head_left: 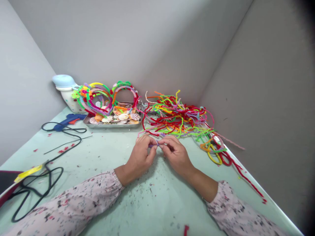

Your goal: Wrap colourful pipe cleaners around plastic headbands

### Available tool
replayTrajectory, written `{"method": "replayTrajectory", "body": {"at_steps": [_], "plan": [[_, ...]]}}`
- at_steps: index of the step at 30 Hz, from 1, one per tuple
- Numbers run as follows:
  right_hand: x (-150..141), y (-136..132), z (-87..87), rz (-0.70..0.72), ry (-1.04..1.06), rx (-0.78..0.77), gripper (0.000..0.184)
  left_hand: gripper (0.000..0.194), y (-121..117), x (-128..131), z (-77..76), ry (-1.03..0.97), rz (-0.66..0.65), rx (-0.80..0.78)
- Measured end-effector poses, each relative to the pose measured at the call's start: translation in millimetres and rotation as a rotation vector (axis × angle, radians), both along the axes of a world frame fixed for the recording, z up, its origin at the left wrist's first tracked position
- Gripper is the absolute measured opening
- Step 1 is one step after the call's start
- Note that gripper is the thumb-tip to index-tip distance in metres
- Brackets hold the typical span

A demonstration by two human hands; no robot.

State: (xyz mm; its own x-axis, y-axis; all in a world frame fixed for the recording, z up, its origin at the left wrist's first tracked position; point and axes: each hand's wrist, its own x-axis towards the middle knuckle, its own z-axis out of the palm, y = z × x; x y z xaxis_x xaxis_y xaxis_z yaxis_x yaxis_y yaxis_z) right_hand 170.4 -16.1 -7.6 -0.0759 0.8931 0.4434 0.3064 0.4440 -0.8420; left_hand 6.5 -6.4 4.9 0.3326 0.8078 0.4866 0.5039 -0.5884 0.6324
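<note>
head view | left hand [140,160] curled, fingertips pinching a purple pipe cleaner [153,144] | right hand [176,155] pinching its other side | frame centre, just below the colored pipe cleaner heap [174,118] | tip: keep both pinches close, bend slowly

We count two hands, the left hand [140,160] and the right hand [176,155], one pipe cleaner [154,143] between them, one glue gun [70,122], one metal tray [112,125], one blue lid [63,80], at least two pipe-cleaner hoops [124,93], and shells [123,116] too many to count.
</note>
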Motion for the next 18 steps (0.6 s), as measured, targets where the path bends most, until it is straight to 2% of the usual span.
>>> {"method": "replayTrajectory", "body": {"at_steps": [12,18], "plan": [[1.4,-1.5,2.8,0.080,-0.001,-0.129,0.014,0.009,-0.6,-0.3,-1.5,0.042,0.001,0.043],[1.9,-1.2,1.3,0.081,-0.026,-0.124,0.015,0.009,-0.2,0.5,-0.2,0.047,-0.002,0.041]]}}
